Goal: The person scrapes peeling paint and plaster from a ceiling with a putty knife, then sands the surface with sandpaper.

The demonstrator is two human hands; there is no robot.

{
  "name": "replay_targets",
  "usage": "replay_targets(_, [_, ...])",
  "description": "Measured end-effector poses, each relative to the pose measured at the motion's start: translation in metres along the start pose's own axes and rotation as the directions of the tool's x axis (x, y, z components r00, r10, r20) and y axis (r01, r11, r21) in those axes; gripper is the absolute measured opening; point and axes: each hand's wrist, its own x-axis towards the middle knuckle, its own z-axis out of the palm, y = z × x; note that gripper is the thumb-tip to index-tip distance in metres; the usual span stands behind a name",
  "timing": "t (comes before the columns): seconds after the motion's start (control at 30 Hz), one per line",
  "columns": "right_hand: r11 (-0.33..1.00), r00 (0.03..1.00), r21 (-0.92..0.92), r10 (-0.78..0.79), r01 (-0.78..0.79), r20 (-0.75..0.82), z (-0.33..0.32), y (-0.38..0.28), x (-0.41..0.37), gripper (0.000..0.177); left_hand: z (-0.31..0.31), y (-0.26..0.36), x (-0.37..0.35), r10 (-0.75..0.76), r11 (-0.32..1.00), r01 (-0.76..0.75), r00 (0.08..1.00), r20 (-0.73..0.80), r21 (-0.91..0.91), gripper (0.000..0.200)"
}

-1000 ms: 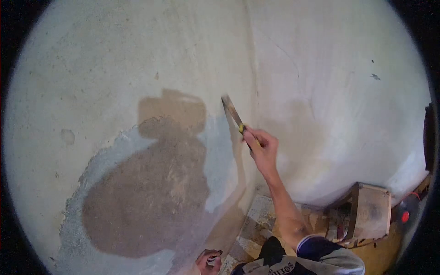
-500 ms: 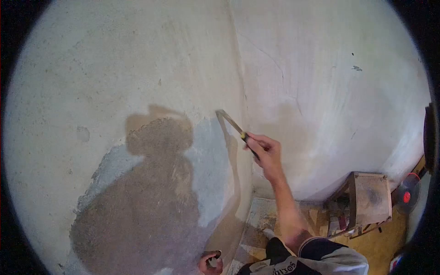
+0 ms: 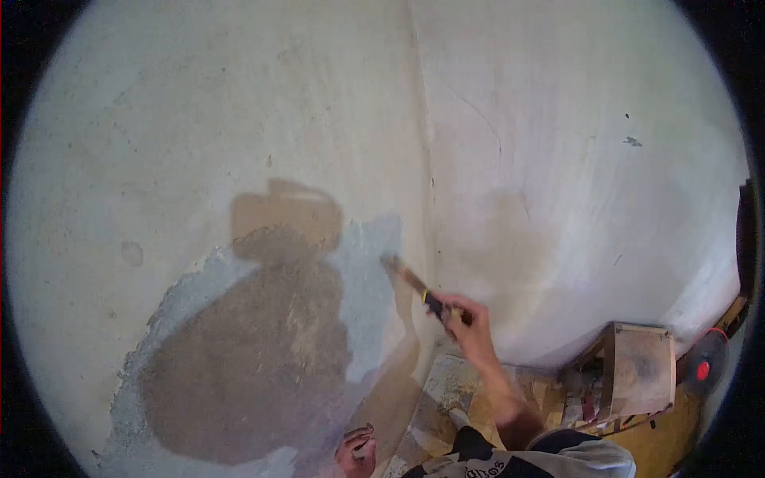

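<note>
My right hand (image 3: pixel 470 320) grips the dark handle of a scraper (image 3: pixel 411 279), which has a yellow band where the blade begins. Its blade is blurred and points up and left, with the tip over a bare bluish-grey patch (image 3: pixel 368 279) on the wall. Low in the view, my left hand (image 3: pixel 355 454) is held in front of the wall with curled fingers. Whether anything sits inside those fingers I cannot make out. Pale coating (image 3: pixel 191 143) surrounds the bare patch, with a ragged edge, and my shadow covers much of the patch.
A second wall (image 3: pixel 542 159) with a thin crack meets this one in a corner on the right. A wooden box-like stand (image 3: pixel 641 370) is on the floor at lower right, beside a round dark object with a red centre (image 3: pixel 703 370). Scraps litter the floor (image 3: pixel 446 390).
My right hand and the scraper have moved down, and the blade's tip now lies lower over the bare area, where more bluish-grey shows. The camera view has shifted slightly.
</note>
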Motion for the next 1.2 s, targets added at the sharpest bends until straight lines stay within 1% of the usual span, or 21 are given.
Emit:
replay_targets(0.03, [0.986, 0.985, -0.009, 0.169, -0.169, 0.018, -0.007, 0.009, -0.016, 0.031, 0.002, 0.000, -0.002, -0.003, 1.000, 0.003, 1.000, -0.010, 0.004, 0.018])
replay_targets(0.1, [0.989, 0.999, -0.138, 0.043, -0.043, -0.004, -0.011, 0.030, -0.041, 0.032, 0.004, -0.008, -0.014, -0.054, 0.998, 0.054, 0.998, -0.028, 0.014, 0.018])
replay_targets(0.2, [0.974, 0.995, -0.210, -0.076, 0.087, 0.059, -0.025, 0.062, -0.055, 0.027, 0.014, -0.009, -0.010, -0.082, 0.995, 0.086, 0.992, -0.100, 0.046, 0.017])
replay_targets(0.23, [0.986, 0.999, -0.163, 0.042, -0.037, 0.028, -0.030, 0.063, -0.053, 0.025, 0.016, -0.004, -0.007, -0.085, 0.994, 0.093, 0.988, -0.127, 0.061, 0.016])
replay_targets(0.27, [0.981, 0.987, -0.113, 0.162, -0.161, 0.003, -0.034, 0.059, -0.053, 0.024, 0.016, 0.002, -0.004, -0.091, 0.989, 0.103, 0.989, -0.117, 0.105, 0.016])
replay_targets(0.3, [0.957, 0.959, -0.060, 0.282, -0.282, -0.015, -0.039, 0.058, -0.051, 0.022, 0.016, 0.011, 0.003, -0.099, 0.982, 0.114, 0.989, -0.108, 0.149, 0.017])
replay_targets(0.33, [0.952, 0.958, 0.120, 0.286, -0.281, -0.027, -0.043, 0.061, -0.046, 0.024, 0.018, 0.015, 0.006, -0.108, 0.973, 0.126, 0.989, -0.100, 0.192, 0.017])
replay_targets(0.4, [0.850, 0.951, 0.463, 0.306, -0.253, -0.042, -0.050, 0.072, -0.029, 0.029, 0.030, 0.008, 0.004, -0.093, 0.985, 0.111, 0.987, -0.131, 0.135, 0.016])
replay_targets(0.43, [0.827, 0.948, 0.505, 0.313, -0.246, -0.050, -0.056, 0.079, -0.020, 0.030, 0.035, 0.005, 0.005, -0.082, 0.989, 0.099, 0.985, -0.152, 0.106, 0.015])
replay_targets(0.53, [0.729, 0.935, 0.612, 0.351, -0.307, 0.050, -0.066, 0.078, 0.006, 0.033, 0.047, 0.006, 0.007, -0.123, 0.986, 0.139, 0.979, -0.163, 0.094, 0.013])
replay_targets(0.57, [0.722, 0.941, 0.624, 0.331, -0.298, 0.066, -0.067, 0.079, 0.014, 0.034, 0.053, 0.003, 0.004, -0.242, 0.968, 0.251, 0.918, -0.315, -0.012, 0.013])
replay_targets(0.6, [0.716, 0.946, 0.634, 0.313, -0.293, 0.084, -0.067, 0.081, 0.021, 0.034, 0.061, 0.000, -0.003, -0.365, 0.930, 0.341, 0.817, -0.446, -0.135, 0.014])
replay_targets(0.63, [0.708, 0.948, 0.642, 0.300, -0.294, 0.104, -0.066, 0.083, 0.027, 0.035, 0.068, -0.001, -0.009, -0.486, 0.873, 0.406, 0.680, -0.550, -0.269, 0.014])
replay_targets(0.73, [0.794, 0.976, 0.570, 0.149, -0.213, 0.159, -0.058, 0.076, 0.038, 0.038, 0.063, 0.010, 0.008, -0.372, 0.926, 0.326, 0.710, -0.597, -0.190, 0.021])
replay_targets(0.83, [0.836, 0.979, 0.542, -0.029, -0.086, 0.200, -0.048, 0.079, 0.040, 0.038, 0.068, 0.003, 0.008, -0.372, 0.926, 0.285, 0.577, -0.727, -0.248, 0.028])
replay_targets(0.93, [0.891, 0.978, 0.427, -0.199, 0.156, 0.058, -0.038, 0.067, 0.042, 0.041, 0.086, 0.022, 0.015, -0.468, 0.878, 0.341, 0.471, -0.748, -0.335, 0.033])
replay_targets(1.0, [0.912, 0.952, 0.297, -0.305, 0.282, 0.034, -0.035, 0.066, 0.050, 0.050, 0.090, 0.014, 0.008, -0.440, 0.892, 0.332, 0.481, -0.758, -0.307, 0.034])
replay_targets(1.03, [0.892, 0.906, 0.193, -0.422, 0.409, 0.030, -0.039, 0.072, 0.056, 0.053, 0.091, 0.011, 0.007, -0.426, 0.899, 0.325, 0.486, -0.763, -0.294, 0.034])
replay_targets(1.1, [0.772, 0.773, 0.056, -0.634, 0.634, -0.006, -0.044, 0.065, 0.075, 0.062, 0.104, 0.017, 0.010, -0.469, 0.871, 0.373, 0.441, -0.765, -0.319, 0.034])
replay_targets(1.17, [0.646, 0.655, 0.110, -0.741, 0.755, -0.145, -0.042, 0.052, 0.095, 0.060, 0.120, 0.013, 0.005, -0.521, 0.826, 0.464, 0.416, -0.745, -0.319, 0.032])
replay_targets(1.2, [0.572, 0.584, 0.124, -0.781, 0.811, -0.219, -0.043, 0.042, 0.099, 0.059, 0.126, 0.008, -0.001, -0.534, 0.813, 0.482, 0.396, -0.747, -0.325, 0.031])
